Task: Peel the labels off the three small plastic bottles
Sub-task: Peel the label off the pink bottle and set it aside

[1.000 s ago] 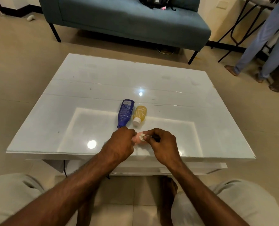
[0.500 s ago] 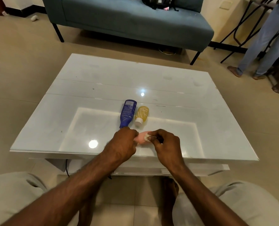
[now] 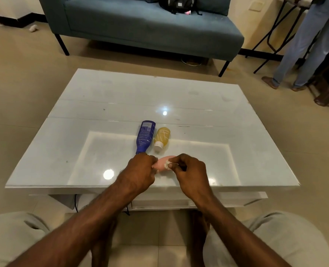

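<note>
Left hand [image 3: 140, 171] grips smooth pink bottle [image 3: 162, 164]; right hand [image 3: 190, 170] pinches crumpled white label [image 3: 167, 164]

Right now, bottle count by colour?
Blue bottle: 1, lying on table
Yellow bottle: 1, beside it
Pink bottle: 1, held by left hand, right hand peeling
Total: 3

White glossy table [image 3: 207, 112] stood before teal sofa [image 3: 150, 29]; black bag [image 3: 177, 4] lay on sofa; bystander's legs [image 3: 302, 54] at right.
</note>
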